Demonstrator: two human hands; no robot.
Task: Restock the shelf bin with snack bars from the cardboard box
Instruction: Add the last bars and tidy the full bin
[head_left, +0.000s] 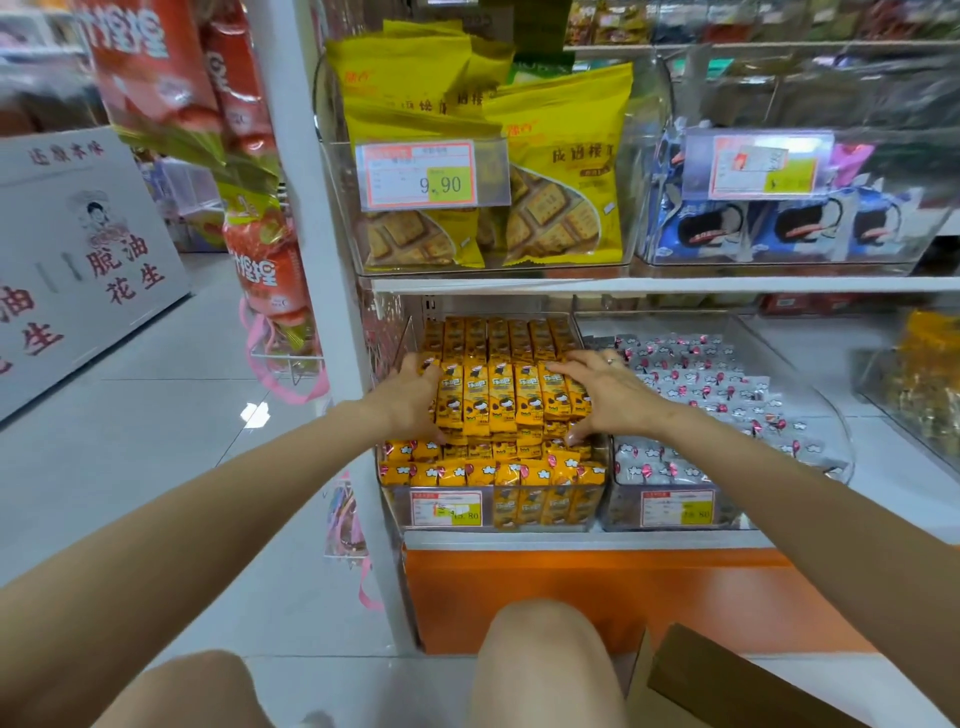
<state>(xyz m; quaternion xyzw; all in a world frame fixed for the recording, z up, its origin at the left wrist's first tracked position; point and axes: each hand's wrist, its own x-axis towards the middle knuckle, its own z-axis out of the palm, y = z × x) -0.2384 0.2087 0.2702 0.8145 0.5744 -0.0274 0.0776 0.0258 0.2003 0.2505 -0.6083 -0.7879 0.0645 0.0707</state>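
A clear shelf bin (600, 512) on the lower shelf is packed with orange snack bars. Both hands hold one row of these snack bars (501, 397) between them over the bin. My left hand (415, 397) grips the row's left end, thumb below and fingers over the top. At the right end my right hand (605, 395) clamps it the same way, with a ring on one finger. More orange bars lie in rows behind and below the held row. A corner of the cardboard box (727, 680) shows at the bottom right on the floor.
A neighbouring clear bin (836, 467) of silver-wrapped bars sits right of the orange one. Above, bins hold yellow biscuit bags (561, 171) and blue cookie packs (789, 228). A white shelf post (317, 218) stands left, hung with red snack bags (260, 260). My knees are below the orange shelf base (597, 587).
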